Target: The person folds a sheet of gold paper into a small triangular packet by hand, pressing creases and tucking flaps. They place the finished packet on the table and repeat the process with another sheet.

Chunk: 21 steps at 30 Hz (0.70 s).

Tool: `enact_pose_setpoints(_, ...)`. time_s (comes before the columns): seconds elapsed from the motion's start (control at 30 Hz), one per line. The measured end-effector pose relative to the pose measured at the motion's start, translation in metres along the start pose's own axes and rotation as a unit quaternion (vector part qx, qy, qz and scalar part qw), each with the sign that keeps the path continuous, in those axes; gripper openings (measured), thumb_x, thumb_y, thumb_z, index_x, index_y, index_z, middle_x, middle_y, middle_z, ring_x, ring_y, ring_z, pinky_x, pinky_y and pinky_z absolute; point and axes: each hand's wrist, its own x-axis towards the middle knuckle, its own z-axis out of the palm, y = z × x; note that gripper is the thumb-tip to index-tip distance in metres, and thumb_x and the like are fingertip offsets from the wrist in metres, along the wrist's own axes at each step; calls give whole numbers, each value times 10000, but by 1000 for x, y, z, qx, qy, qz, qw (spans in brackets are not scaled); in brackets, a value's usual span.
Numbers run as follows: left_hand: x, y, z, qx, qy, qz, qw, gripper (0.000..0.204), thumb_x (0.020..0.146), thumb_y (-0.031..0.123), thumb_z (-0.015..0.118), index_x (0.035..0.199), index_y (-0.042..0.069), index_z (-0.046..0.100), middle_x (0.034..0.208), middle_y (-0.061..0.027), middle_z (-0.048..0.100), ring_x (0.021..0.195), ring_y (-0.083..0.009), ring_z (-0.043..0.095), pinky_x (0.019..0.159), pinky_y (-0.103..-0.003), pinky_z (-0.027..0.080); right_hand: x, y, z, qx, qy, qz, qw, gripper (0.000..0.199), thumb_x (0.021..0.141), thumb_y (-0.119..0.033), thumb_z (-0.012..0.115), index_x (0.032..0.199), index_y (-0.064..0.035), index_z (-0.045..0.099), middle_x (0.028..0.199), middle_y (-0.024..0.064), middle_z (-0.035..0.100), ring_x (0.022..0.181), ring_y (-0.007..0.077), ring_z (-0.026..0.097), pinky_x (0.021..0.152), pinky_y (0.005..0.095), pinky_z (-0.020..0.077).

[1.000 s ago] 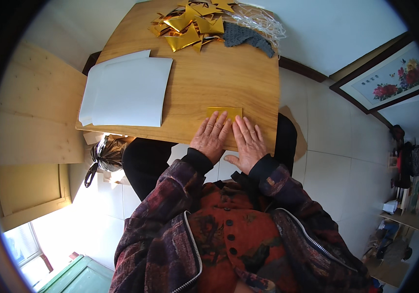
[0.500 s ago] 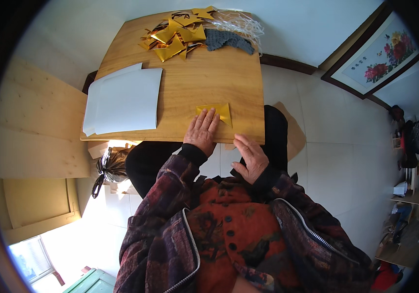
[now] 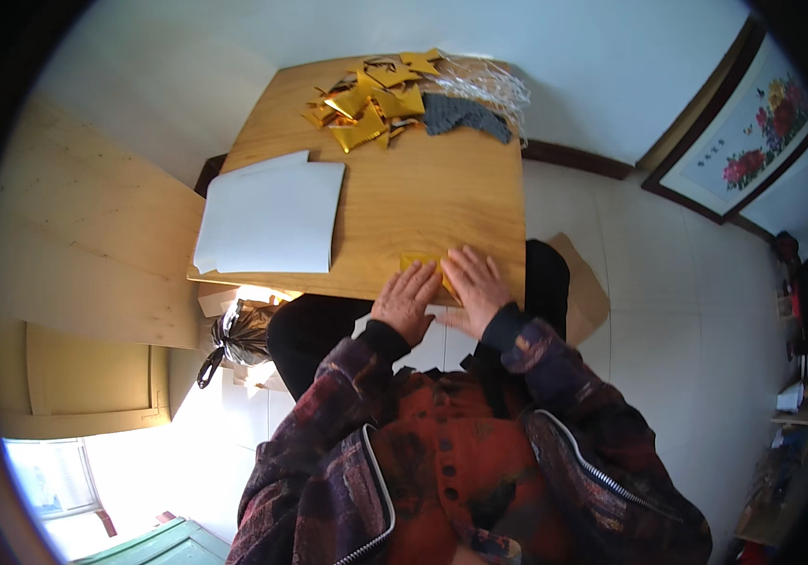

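Observation:
A small folded piece of gold foil paper (image 3: 412,259) lies flat near the front edge of the wooden table (image 3: 423,193), mostly covered by my hands. My left hand (image 3: 408,299) rests on its left part, fingers stretched out. Flat beside it, my right hand (image 3: 476,285) lies over the paper's right part with fingers extended. The fingertips of both hands come close together at the middle of the piece. Neither hand grips anything.
White sheets (image 3: 272,221) are stacked on the table's left side. At the far end are a heap of gold foil pieces (image 3: 359,127), a grey knitted cloth (image 3: 465,116) and tangled whitish strands (image 3: 493,83). A tied dark plastic bag (image 3: 244,334) stands below the table's left.
My right hand has moved up from the table's front edge onto the gold paper, beside my left hand. The whole view has shifted, so the table sits lower and farther right.

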Motion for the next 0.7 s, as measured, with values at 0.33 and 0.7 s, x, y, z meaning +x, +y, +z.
enact_pose_setpoints(0.33, -83, 6, -16, -91, 214, -48, 971, 370, 715, 171, 745, 1059, 93, 632, 1090, -88, 638, 998, -319, 614, 824, -422, 479, 0, -10, -13, 25, 118, -104, 987, 234, 845, -159, 667, 1063, -74, 665, 1119, 115, 631, 1086, 306, 588, 882, 399, 482)
enact_pose_setpoints(0.7, -123, -41, 51, -239, -98, -301, 918, 324, 835, 314, 674, 1079, 101, 673, 1063, -102, 658, 914, -249, 680, 791, -376, 546, 190, 44, -65, 389, -275, 113, 872, 235, 921, -213, 624, 1018, 2, 613, 871, 11, 644, 710, 96, 574, 638, 255, 473)
